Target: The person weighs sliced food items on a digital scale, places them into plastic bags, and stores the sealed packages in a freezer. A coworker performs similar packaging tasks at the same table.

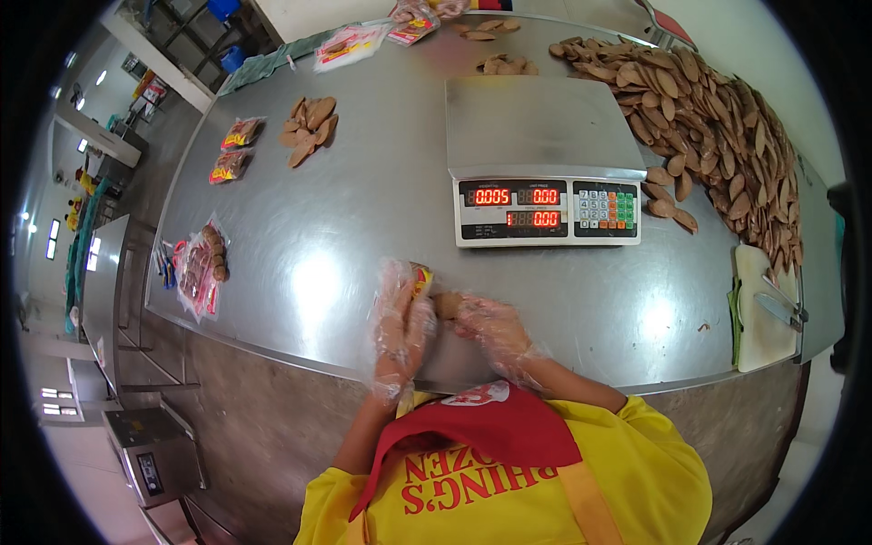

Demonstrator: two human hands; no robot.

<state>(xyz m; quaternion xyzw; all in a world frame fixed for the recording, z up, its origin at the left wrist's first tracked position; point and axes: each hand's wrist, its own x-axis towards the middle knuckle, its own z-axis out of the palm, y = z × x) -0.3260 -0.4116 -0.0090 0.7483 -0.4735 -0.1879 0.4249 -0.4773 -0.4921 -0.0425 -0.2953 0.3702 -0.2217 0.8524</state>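
In clear plastic gloves, both hands are above the front edge of a steel table (381, 204). My left hand (396, 323) is wrapped around a small plastic packet (422, 276) with red and yellow print, its lower part hidden by the fingers. Close beside it, my right hand (496, 330) grips a brown food slice (446, 305) at the packet's side. Beyond the hands stands a digital weighing scale (545, 129) with a bare metal platform and lit red digits. Left of the scale lies a small heap of brown slices (310, 129).
Two filled packets (231, 153) lie at the left, above a stack of packaging and scissors (178, 253). A big pile of slices (695, 122) covers the far right. A knife (776, 310) rests on a white cutting board (756, 327). Another person's gloved hands (429, 10) work across the table.
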